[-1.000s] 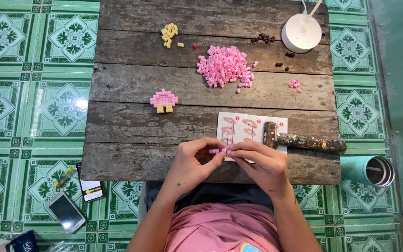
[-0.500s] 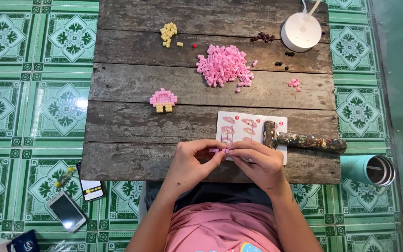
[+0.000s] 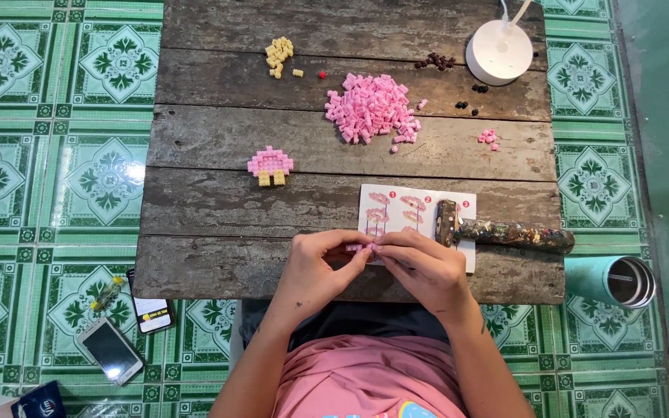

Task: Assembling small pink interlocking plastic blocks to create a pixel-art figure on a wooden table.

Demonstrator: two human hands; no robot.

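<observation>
Looking down from the head camera, the only view, the person sat at the six o'clock edge of a weathered plank table (image 3: 218, 131). The left hand (image 3: 315, 267) and right hand (image 3: 420, 267) met fingertip to fingertip over the near plank, both pinched closed on a small pink brick piece (image 3: 359, 248) held between them, just above the table edge.

At one o'clock from the hands lay an instruction sheet (image 3: 404, 205) with a paint-flecked hammer (image 3: 505, 232) resting across its right end. Farther off at twelve o'clock sat a heap of loose pink bricks (image 3: 373, 108); a finished pink-and-yellow brick figure (image 3: 270, 165) stood at eleven o'clock, and a few yellow bricks (image 3: 279, 56) lay beyond it. A white round lamp base (image 3: 499, 53) stood at the far one o'clock corner. On the tiled floor, a phone (image 3: 110, 350) lay at eight o'clock and a teal cup (image 3: 613, 280) at three o'clock.

Judging by the grip, the step in hand was pressing small bricks together into a row. A next move would likely call for careful stud alignment and firm, even fingertip pressure.
</observation>
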